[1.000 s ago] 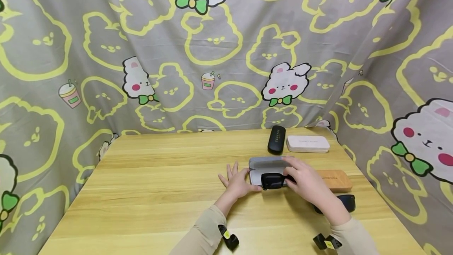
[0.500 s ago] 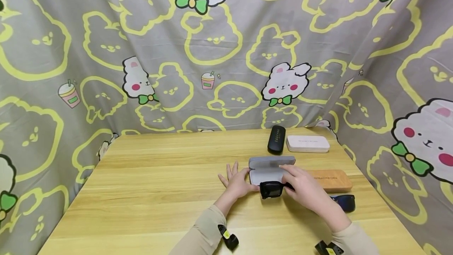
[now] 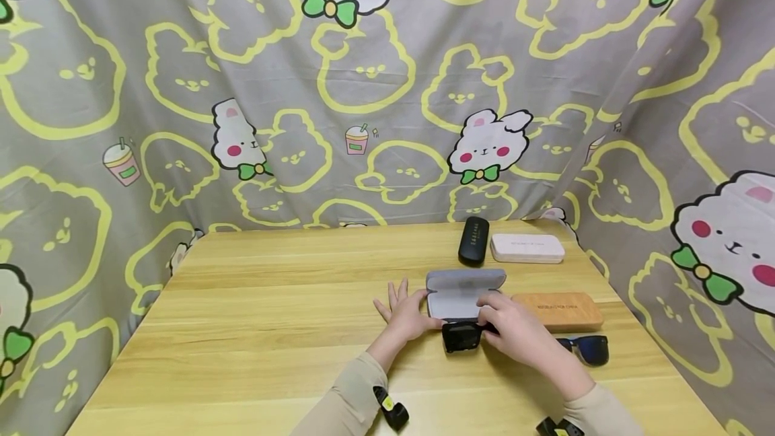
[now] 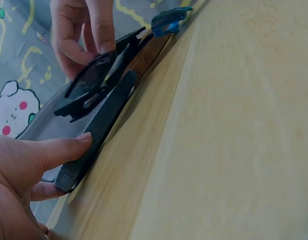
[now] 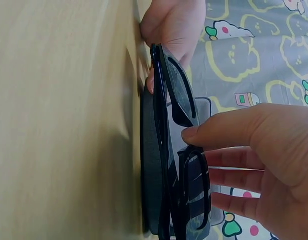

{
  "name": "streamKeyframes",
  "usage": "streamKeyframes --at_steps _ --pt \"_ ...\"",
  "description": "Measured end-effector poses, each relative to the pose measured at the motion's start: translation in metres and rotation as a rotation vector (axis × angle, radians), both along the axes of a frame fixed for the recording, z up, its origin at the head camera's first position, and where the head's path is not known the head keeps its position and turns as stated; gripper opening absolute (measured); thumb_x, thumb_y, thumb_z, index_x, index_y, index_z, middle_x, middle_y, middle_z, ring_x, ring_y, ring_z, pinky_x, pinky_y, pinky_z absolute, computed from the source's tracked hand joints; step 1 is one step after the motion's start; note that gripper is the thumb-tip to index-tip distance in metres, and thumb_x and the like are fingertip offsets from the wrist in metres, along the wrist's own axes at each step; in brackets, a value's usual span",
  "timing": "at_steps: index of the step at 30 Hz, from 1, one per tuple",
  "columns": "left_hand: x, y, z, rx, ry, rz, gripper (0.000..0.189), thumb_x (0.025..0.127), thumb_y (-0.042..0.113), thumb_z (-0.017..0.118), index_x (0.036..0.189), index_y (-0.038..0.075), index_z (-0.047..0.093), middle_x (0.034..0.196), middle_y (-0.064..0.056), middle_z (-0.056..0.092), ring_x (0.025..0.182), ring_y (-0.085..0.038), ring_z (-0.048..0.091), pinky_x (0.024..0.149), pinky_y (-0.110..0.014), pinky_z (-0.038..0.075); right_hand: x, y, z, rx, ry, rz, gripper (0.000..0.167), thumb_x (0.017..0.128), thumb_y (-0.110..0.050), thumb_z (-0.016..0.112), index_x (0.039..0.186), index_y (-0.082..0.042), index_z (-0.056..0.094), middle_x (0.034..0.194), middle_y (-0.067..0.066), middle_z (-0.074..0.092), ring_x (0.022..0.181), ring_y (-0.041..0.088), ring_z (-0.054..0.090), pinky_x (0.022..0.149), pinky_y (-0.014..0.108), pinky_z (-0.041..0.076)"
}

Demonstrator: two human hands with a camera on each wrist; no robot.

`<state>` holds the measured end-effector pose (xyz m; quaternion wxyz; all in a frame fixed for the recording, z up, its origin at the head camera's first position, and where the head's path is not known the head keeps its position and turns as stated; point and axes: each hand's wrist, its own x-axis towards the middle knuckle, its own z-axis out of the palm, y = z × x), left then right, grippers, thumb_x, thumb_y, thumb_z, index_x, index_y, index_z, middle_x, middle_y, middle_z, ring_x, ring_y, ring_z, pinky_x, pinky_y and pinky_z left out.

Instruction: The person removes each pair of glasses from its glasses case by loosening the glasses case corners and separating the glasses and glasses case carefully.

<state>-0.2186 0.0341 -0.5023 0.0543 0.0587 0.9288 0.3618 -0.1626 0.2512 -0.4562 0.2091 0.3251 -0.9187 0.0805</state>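
An open grey glasses case [image 3: 463, 305] lies on the wooden table with its lid raised at the back. My left hand [image 3: 406, 311] grips its left end, the thumb along the front wall in the left wrist view. With thumb and fingers, my right hand [image 3: 511, 325] pinches black sunglasses [image 3: 462, 337] at the bridge. They are tilted and overlap the case's front edge in the head view. In the right wrist view, the thumb of the right hand [image 5: 273, 155] lies over the bridge, between the dark lenses, and the folded temples face the table.
An orange-brown glasses case [image 3: 566, 310] lies right of the grey one. Blue-lensed sunglasses [image 3: 592, 350] rest in front of it. Farther back stand a black case [image 3: 474, 241] and a white case [image 3: 527, 247]. A patterned curtain [image 3: 369, 86] hangs behind the table.
The black sunglasses have come out from over the case's inside toward my body, carried by the right hand. More of the case's inner lining shows. The left hand has stayed in place.
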Motion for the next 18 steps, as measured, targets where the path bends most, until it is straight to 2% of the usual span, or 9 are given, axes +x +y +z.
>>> streamKeyframes --at_steps 4,13,18 --pt "-0.0007 -0.0001 -0.0008 0.000 -0.001 -0.003 0.069 0.068 0.036 0.087 0.130 0.020 0.062 0.161 -0.017 0.023 0.150 -0.044 -0.003 0.108 -0.075 -0.016 0.0007 -0.0005 -0.0020 0.014 -0.040 -0.008 0.022 0.071 -0.011 0.083 0.073 -0.017 0.062 0.104 0.007 0.066 0.093 0.024 0.064 0.075 0.040 0.056" --pt "0.0014 -0.0009 0.0009 0.012 0.000 -0.009 0.070 0.068 0.039 0.087 0.130 0.020 0.062 0.161 -0.017 0.022 0.150 -0.045 -0.004 0.107 -0.075 -0.016 -0.0004 0.0001 -0.0083 0.044 -0.067 -0.019 0.020 0.073 -0.013 0.082 0.073 -0.019 0.062 0.104 0.005 0.066 0.094 0.023 0.064 0.072 0.041 0.055" --pt "0.0007 -0.0011 0.0005 -0.011 0.008 -0.004 0.073 0.067 0.041 0.087 0.131 0.019 0.061 0.160 -0.018 0.023 0.150 -0.045 -0.001 0.108 -0.075 -0.013 -0.0007 -0.0004 -0.0101 0.042 -0.090 -0.031 0.020 0.073 -0.013 0.082 0.074 -0.019 0.062 0.104 0.005 0.066 0.096 0.024 0.064 0.073 0.043 0.055"
